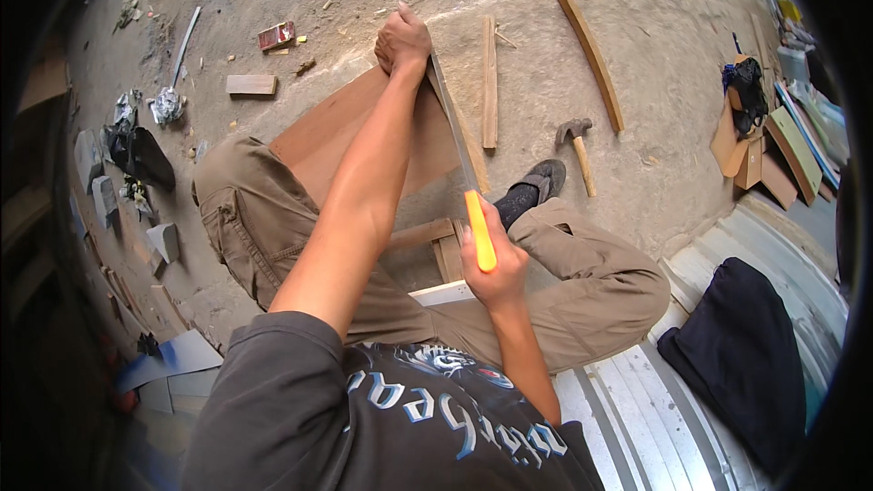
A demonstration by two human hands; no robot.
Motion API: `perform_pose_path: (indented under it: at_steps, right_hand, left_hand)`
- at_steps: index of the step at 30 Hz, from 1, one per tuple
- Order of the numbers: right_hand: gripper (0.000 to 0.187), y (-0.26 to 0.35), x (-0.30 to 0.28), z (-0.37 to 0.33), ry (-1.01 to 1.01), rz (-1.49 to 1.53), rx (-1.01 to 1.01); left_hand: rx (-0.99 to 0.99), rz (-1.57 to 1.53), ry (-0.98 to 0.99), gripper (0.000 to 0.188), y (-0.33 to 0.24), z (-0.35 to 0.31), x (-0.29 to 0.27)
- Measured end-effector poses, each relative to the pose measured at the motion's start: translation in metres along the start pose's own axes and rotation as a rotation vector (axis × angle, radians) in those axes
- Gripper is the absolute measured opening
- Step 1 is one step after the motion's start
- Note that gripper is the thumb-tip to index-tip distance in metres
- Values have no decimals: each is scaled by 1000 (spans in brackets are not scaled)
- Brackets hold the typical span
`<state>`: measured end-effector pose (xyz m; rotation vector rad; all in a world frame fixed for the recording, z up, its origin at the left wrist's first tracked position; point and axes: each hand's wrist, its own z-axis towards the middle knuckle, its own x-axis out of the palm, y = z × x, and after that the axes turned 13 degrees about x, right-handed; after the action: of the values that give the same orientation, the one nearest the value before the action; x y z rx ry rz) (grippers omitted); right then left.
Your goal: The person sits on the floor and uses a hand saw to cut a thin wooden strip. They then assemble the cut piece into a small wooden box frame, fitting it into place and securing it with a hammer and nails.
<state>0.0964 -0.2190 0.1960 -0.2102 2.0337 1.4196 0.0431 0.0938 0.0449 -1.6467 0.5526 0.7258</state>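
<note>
The brown board point(314, 138) lies by the left knee point(223, 177), far edge clasped by the left hand point(403, 41) (hold partly hidden), right hand point(498, 265) gripping a likely saw point(452, 124), so sawing seems in progress, calling next for steady strokes.

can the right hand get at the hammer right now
Probably not straight away: the right hand is closed around the orange handle and would likely need to free itself first. The hammer lies uncovered on the floor, beside the shoe.
</note>
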Motion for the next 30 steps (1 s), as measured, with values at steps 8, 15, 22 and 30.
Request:
perform_pose_path:
  at_steps: [8, 15, 22, 30]
  right_hand:
    - [46, 24, -18, 8, 96, -91, 151]
    - [50, 22, -36, -42, 25, -72, 22]
    - [49, 32, -5, 27, 125, -108, 149]
    - [47, 23, -10, 0, 25, -26, 63]
  left_hand:
    - [94, 25, -73, 54, 10, -1, 11]
    - [41, 39, -80, 54, 7, 4, 6]
    - [57, 34, -60, 58, 2, 1, 9]
    - [59, 38, -63, 56, 10, 2, 10]
